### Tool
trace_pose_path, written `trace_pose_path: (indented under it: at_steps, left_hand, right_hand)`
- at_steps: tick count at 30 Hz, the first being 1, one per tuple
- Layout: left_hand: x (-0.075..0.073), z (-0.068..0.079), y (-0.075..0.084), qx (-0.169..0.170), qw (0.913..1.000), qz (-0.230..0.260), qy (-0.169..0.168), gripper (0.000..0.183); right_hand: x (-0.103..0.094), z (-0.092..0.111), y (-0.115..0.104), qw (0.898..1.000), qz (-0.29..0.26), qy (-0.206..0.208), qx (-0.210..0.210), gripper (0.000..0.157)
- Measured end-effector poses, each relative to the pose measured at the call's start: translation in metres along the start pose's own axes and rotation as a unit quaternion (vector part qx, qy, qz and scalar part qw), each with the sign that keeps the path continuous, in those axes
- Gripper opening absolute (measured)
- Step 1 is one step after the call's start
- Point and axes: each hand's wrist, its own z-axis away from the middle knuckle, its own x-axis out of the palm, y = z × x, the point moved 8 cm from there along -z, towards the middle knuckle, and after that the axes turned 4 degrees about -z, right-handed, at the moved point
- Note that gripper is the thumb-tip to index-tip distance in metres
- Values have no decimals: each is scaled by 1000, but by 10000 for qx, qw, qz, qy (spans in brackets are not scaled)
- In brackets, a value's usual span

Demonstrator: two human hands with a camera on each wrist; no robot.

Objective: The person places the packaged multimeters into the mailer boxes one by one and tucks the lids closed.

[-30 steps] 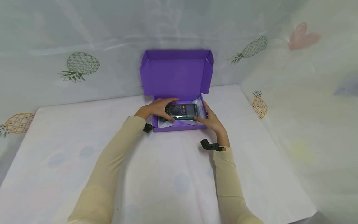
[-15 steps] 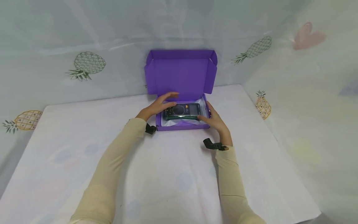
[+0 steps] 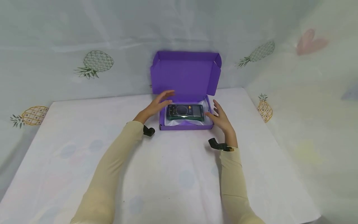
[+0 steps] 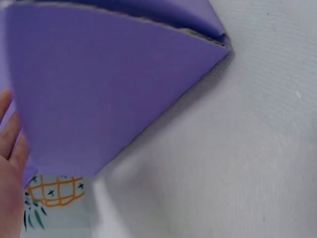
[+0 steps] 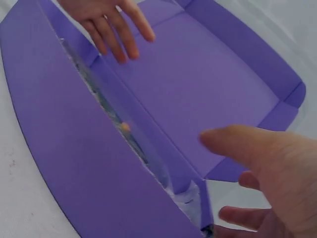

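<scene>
A purple cardboard box (image 3: 186, 127) stands on the table with its lid (image 3: 184, 76) raised at the back. Inside it, on pale plastic wrapping (image 3: 206, 107), lies a dark green multimeter (image 3: 185, 112), dial to the left and screen to the right. Above the box's left end hovers my left hand (image 3: 156, 104), fingers extended, holding nothing. At the right end my right hand (image 3: 222, 119) is spread beside the wall, with its thumb near the rim and apart from the multimeter. From the right wrist, the front wall (image 5: 84, 129) hides most of the multimeter.
A white cloth (image 3: 167, 174) covers the table. Behind it hangs a pale curtain (image 3: 126, 62) printed with pineapples. A black wrist camera (image 3: 149, 131) is on the left wrist, and another black camera (image 3: 213, 143) is on the right one.
Both hands have let go of the multimeter and drawn apart, the left up and leftward, the right outward past the box's right wall. The multimeter now lies in the box; the head view has shifted slightly.
</scene>
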Motion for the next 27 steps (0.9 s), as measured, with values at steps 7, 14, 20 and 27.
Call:
trace_pose_path:
  at_steps: [7,14,20,27]
  left_hand:
    - [-24,21,46,307,9955,-109,888,47]
    - [-50,33,73,1025,9673,-289,2300,36]
    - [-63,37,85,1510,9371,-368,3126,35]
    - [-71,36,89,1445,9186,-371,3659,42]
  right_hand:
    - [-13,6,-16,9953,-259,762,-530,61]
    - [-28,9,-62,9884,-519,1117,-892,51]
    - [-52,-16,-74,9871,-124,1169,-1091,54]
    - [-55,-19,-105,9902,76,946,-1024,54]
